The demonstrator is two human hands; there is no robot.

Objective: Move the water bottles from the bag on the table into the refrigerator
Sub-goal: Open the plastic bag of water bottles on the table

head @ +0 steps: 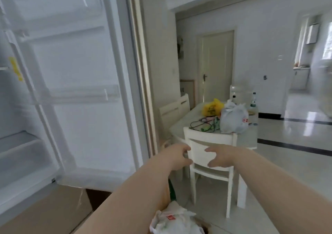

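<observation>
1. Task items. I see the white plastic bag (pixel 233 118) standing on the near right part of the table (pixel 248 144), bulging, gathered at the top, with a red mark on its side. I cannot tell its contents. One clear bottle (pixel 253 100) with a green label stands upright beyond the bag, near the table's far edge. The refrigerator (pixel 18 144) fills the left of the view; its door (pixel 80 72) is swung wide open and shows clear shelf rails.

2. Hands. My left hand (pixel 177 157) and right hand (pixel 222 157) reach forward side by side, apart from each other. Fingers and thumb of each are loosely curved and spread, holding nothing.

3. Clearance. Open tiled floor lies to the right of the table. The door's outer edge stands near the wall corner.

4. Obstructions. A white chair (pixel 199 153) stands against the table's near edge, between my hands and the bag. A yellow bag (pixel 212 108) and a black cable (pixel 197 125) lie left of the white bag. A cardboard box (pixel 53 210) sits below the door; another white bag (pixel 172 219) lies beneath my left forearm.
</observation>
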